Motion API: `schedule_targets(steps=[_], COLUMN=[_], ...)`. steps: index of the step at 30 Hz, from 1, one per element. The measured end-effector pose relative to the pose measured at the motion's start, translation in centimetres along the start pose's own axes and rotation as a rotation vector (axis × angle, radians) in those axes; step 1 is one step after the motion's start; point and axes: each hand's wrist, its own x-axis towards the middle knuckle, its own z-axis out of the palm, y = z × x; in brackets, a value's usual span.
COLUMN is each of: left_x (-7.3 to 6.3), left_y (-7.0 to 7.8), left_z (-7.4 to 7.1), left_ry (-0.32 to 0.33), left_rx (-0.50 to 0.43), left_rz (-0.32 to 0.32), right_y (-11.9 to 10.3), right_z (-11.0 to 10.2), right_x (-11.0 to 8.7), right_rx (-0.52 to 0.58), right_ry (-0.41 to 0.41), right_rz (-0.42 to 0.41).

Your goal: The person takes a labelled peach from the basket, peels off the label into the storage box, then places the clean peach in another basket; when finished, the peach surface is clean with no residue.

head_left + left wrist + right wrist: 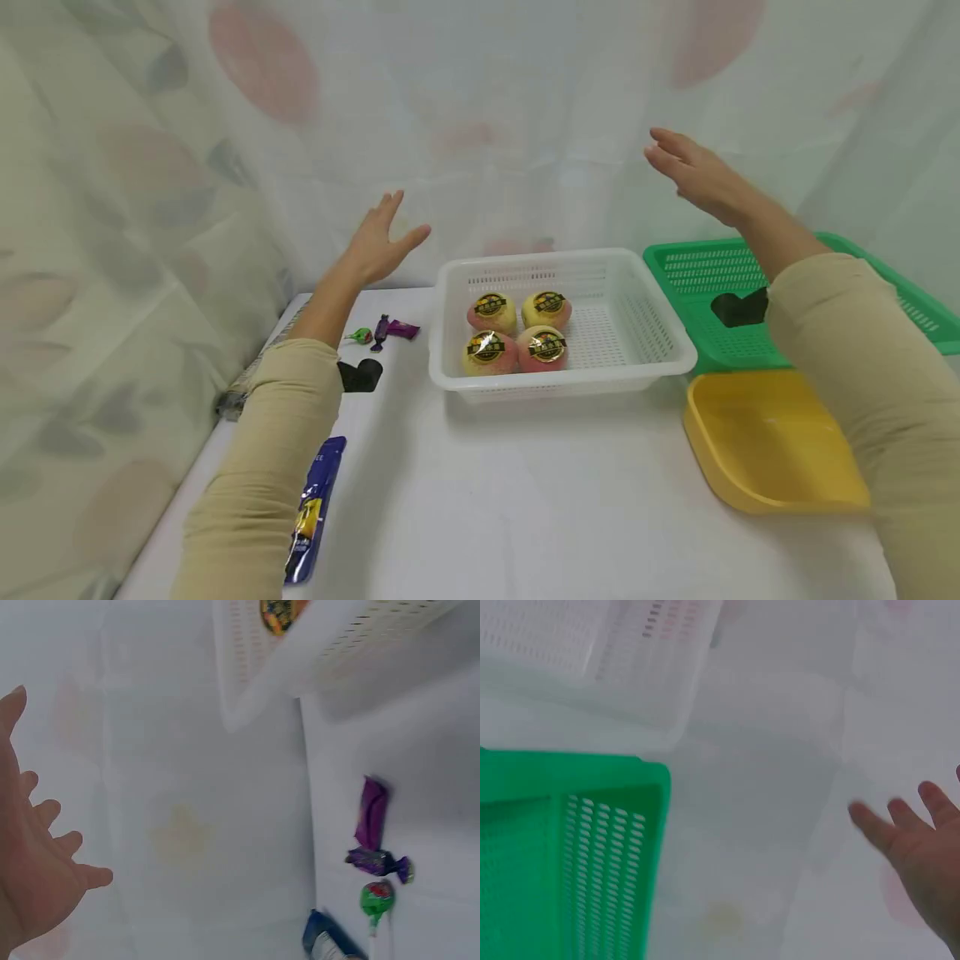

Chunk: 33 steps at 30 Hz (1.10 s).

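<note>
Both hands are raised in the air and hold nothing. In the head view the left hand [378, 242] is up left of the white basket [562, 382], thumb spread from the fingers; its spread fingers also show at the edge of the left wrist view. Higher up, the right hand [697, 175] extends its fingers above the green basket [750, 337]. Several round peach-coloured fruits [491, 312] with black labels and shiny wrap sit in the left half of the white basket. Below the left hand lie a green lollipop [362, 336] and two purple wrapped candies [403, 330].
A yellow bin [780, 442] stands at the right, in front of the green basket. A blue pouch [315, 508] lies on the white table [510, 500] beside the left sleeve. Patterned curtains [480, 125] hang behind the table and along its left side.
</note>
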Motion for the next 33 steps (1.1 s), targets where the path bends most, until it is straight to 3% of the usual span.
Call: schedule_targets(steps=[5, 7, 10, 16, 21, 25, 29, 33], left_x=[-1.8, -2.6, -3.9, -6.2, -8.2, -9.5, -10.4, -11.3], left_y=[-1.5, -2.1, -3.0, -4.0, -4.2, -3.9, -3.4, -3.0], left_z=[1.7, 2.6, 3.9, 6.3, 8.2, 9.6, 10.8, 11.7], left_ry=[-0.019, -0.038, -0.081, -0.161, -0.215, -0.255, -0.262, -0.244], left_rx=[-0.174, -0.247, -0.344, -0.513, -0.616, -0.757, -0.906, -0.986], left_rz=[-0.011, -0.029, -0.055, -0.104, -0.120, -0.127, -0.182, -0.217], right_y=[2.1, 3.1, 4.5, 6.5, 7.5, 7.9, 8.1, 7.9], right_z=[1.6, 2.5, 3.9, 7.5, 10.4, 12.1, 13.3, 14.6], right_x=[-1.1, -1.4, -1.6, -1.8, -1.8, -1.5, -1.2, -0.9], right_rx=[0.520, 0.661, 0.781, 0.851, 0.796, 0.770, 0.745, 0.680], right_ry=[-0.108, -0.172, -0.269, -0.410, -0.461, -0.496, -0.541, -0.582], right_rz=[0.025, 0.048, 0.085, 0.170, 0.235, 0.290, 0.332, 0.341])
